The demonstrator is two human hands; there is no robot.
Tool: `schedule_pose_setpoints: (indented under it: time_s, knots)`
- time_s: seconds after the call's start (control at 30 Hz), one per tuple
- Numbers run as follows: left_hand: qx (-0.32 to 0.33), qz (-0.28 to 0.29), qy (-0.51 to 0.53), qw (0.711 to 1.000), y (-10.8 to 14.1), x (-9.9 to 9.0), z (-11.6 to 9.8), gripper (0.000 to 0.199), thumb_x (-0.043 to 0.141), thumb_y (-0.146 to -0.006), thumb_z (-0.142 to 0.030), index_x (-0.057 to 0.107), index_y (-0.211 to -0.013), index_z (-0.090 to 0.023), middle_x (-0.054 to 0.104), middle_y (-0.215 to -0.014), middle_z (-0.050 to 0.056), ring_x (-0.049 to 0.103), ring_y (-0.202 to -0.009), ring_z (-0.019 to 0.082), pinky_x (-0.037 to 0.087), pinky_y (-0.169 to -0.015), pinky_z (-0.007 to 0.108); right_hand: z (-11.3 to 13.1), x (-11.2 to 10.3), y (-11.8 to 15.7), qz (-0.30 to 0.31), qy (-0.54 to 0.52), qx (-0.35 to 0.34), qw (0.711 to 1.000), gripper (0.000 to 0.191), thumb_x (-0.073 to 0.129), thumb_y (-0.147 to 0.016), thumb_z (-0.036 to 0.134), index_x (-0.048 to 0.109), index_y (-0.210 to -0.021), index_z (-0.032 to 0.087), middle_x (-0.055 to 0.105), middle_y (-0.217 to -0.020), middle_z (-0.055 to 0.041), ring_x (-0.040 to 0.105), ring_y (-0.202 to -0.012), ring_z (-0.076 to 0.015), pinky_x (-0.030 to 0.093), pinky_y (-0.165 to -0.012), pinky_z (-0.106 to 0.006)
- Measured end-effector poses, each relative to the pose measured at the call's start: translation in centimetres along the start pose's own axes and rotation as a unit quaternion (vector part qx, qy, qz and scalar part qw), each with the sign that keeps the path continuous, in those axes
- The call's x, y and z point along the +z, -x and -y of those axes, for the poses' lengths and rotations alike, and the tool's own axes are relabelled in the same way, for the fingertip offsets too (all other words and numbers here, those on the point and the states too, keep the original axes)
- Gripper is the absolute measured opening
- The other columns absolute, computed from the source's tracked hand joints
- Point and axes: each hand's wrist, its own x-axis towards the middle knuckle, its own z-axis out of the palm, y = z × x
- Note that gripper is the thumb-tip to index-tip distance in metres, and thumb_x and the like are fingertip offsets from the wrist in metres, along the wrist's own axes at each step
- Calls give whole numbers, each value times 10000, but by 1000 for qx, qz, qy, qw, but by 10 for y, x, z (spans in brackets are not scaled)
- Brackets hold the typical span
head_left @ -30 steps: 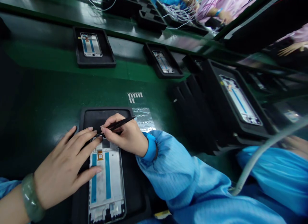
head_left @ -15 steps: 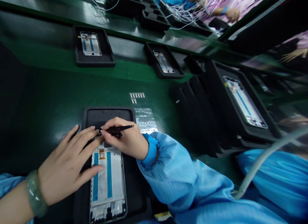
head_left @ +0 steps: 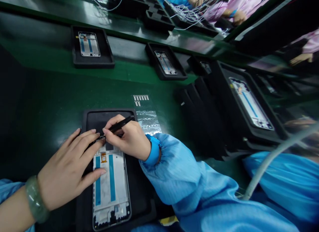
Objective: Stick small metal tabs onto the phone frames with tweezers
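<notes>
A phone mid-frame (head_left: 120, 185), silvery with two blue strips and a small orange flex piece, lies in a black foam tray (head_left: 85, 122). My left hand (head_left: 66, 165) rests across its upper left edge, fingers stretched out and holding nothing. Black tweezers (head_left: 122, 124) are pinched in my right hand (head_left: 134, 139), slanting down toward the top of the frame. Their tips meet the area beside my left fingertips, and the exact contact point is hidden by the fingers.
Beyond the tray lies a clear sheet with small pale stickers (head_left: 141, 97). Two foam trays with phone frames (head_left: 89, 44) stand farther back. On the right rises a stack of black trays (head_left: 211, 112), and a grey hose (head_left: 279, 159) crosses nearby. Co-workers' hands and white cables (head_left: 185, 9) are at the back.
The tweezers' rear end has swung upward in my right hand, which has shifted slightly. My left hand stays on the phone mid-frame. The whole view has drifted a little.
</notes>
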Motion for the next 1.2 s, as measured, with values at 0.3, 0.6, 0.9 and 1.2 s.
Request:
schedule_pose_setpoints:
  time_s: [0.3, 0.6, 0.9, 1.2]
  knots:
    - [3, 1, -16, 1000, 1, 0, 0, 610, 485, -803, -523, 401, -1291, -166, 449, -1305, 113, 379, -1236, 254, 284, -1065, 468, 0, 3, 6, -34, 58, -26, 997, 60, 523, -824, 210, 554, -849, 166, 630, -802, -2, 606, -706, -81, 477, -646, -171]
    - [4, -12, -20, 1000, 0, -1, -1, 591, 492, -799, -516, 425, -1273, -170, 481, -1282, 108, 408, -1219, 260, 319, -1044, 466, -4, -2, 6, -25, 54, -56, 997, 47, 528, -810, 190, 542, -852, 176, 625, -808, -7, 606, -731, -95, 477, -659, -191]
    - [9, -21, -56, 998, -4, -4, -9, 444, 478, -835, -405, 513, -1192, -144, 519, -1256, 148, 456, -1188, 276, 357, -997, 473, -2, -6, 3, -21, 74, -99, 992, 46, 487, -835, 191, 524, -819, 168, 605, -757, -13, 574, -677, -95, 467, -645, -208]
    - [-172, -70, -19, 982, -65, -26, 39, 388, 368, -881, -434, 475, -1147, -172, 570, -1148, 89, 543, -1050, 213, 441, -889, 356, -28, -63, -9, 78, 332, 12, 940, 296, 490, -868, 254, 550, -1145, 168, 579, -1073, -105, 531, -991, -216, 454, -840, -351]
